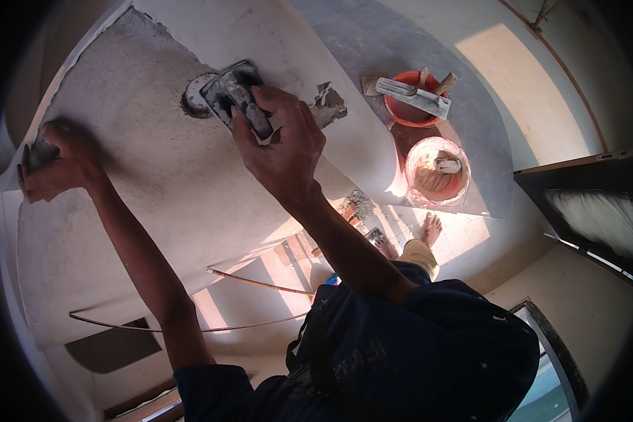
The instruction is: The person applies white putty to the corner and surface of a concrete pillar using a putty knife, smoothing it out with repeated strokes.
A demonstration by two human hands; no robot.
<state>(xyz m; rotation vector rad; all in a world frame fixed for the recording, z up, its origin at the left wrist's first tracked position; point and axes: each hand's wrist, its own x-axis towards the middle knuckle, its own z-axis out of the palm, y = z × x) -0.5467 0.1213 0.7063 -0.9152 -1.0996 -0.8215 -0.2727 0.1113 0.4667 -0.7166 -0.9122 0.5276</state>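
Observation:
My right hand grips a dark, dust-smeared hand pad against a rough plastered surface, partly over a round white fitting. A patch of flaked coating shows just right of the pad. At the far left, my left hand has its fingers bent over the edge of that surface; a dark area between thumb and fingers is too shadowed to make out.
Right of the rounded white corner stand a red bucket carrying a metal trowel and a pale bucket holding mix. My bare foot stands below them. Hoses cross underneath. A dark-framed panel is at right.

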